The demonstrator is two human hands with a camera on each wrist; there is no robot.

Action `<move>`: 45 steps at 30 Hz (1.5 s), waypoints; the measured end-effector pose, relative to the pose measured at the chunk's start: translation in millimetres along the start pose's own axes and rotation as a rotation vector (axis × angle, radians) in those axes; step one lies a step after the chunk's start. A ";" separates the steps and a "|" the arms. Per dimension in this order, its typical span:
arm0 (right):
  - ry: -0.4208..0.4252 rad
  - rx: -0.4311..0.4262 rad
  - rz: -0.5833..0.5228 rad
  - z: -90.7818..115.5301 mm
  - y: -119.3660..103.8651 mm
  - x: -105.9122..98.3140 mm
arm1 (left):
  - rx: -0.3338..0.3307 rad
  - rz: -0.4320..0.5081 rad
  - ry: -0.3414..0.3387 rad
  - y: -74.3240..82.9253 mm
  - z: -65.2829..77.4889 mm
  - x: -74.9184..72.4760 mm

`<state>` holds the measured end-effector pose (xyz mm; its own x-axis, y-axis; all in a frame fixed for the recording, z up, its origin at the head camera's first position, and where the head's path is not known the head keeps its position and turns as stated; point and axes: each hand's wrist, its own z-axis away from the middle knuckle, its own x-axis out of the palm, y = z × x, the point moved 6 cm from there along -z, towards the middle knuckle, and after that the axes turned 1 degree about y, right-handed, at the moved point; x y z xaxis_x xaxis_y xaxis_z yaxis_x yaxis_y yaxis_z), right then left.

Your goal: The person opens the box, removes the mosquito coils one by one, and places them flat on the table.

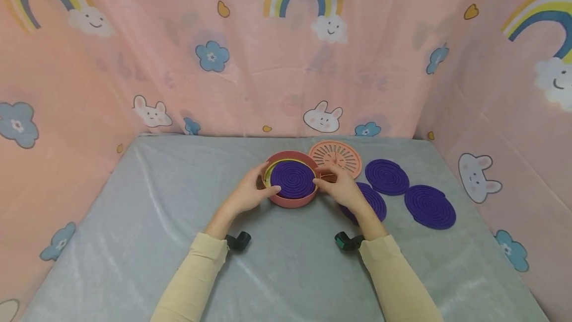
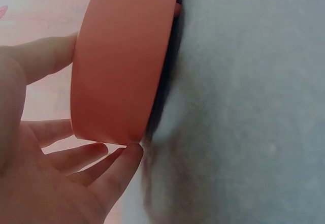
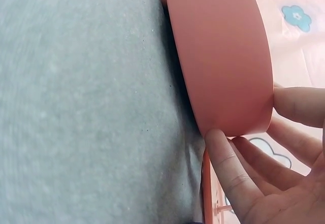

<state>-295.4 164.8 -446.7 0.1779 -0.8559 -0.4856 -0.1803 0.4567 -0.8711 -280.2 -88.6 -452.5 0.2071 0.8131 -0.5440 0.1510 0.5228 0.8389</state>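
A round salmon-pink mosquito coil case (image 1: 291, 203) stands on the grey cloth, with a yellowish ring showing inside its rim. Inside the opening lies a purple mosquito coil (image 1: 292, 179), flat side up. My left hand (image 1: 248, 192) grips the case's left side, its thumb over the rim at the coil's edge. On the opposite side, my right hand (image 1: 343, 189) holds the case the same way, thumb tip at the coil's right edge. Both wrist views show fingertips against the lower edge of the smooth outer wall (image 2: 122, 61); the thumbs reach over its top edge.
A slotted pink lid (image 1: 356, 162) lies behind the right hand. Two purple coils (image 1: 387, 177) (image 1: 430, 206) rest at the right, and another coil (image 1: 374, 202) is partly hidden under the right forearm. Pink printed curtains (image 1: 250, 83) border the grey cloth-covered table (image 1: 178, 188).
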 end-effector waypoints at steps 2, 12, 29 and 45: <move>0.001 -0.003 0.002 -0.3 -1.1 -0.5 | 0.000 -0.026 0.008 1.3 -1.1 -1.5; -0.003 0.001 -0.005 -0.1 -0.4 -1.1 | 0.031 -0.175 0.075 19.1 -4.1 -15.3; -0.001 -0.014 0.021 -2.9 0.1 -3.4 | 0.014 -0.168 0.078 54.8 -23.3 -1.1; -0.009 -0.015 0.014 -1.9 -1.5 1.8 | -0.178 -0.321 0.002 52.2 -45.6 22.2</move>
<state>-296.7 162.1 -446.2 0.1837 -0.8473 -0.4983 -0.1975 0.4648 -0.8631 -311.8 -31.5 -420.1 0.1748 0.6008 -0.7801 0.0370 0.7877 0.6149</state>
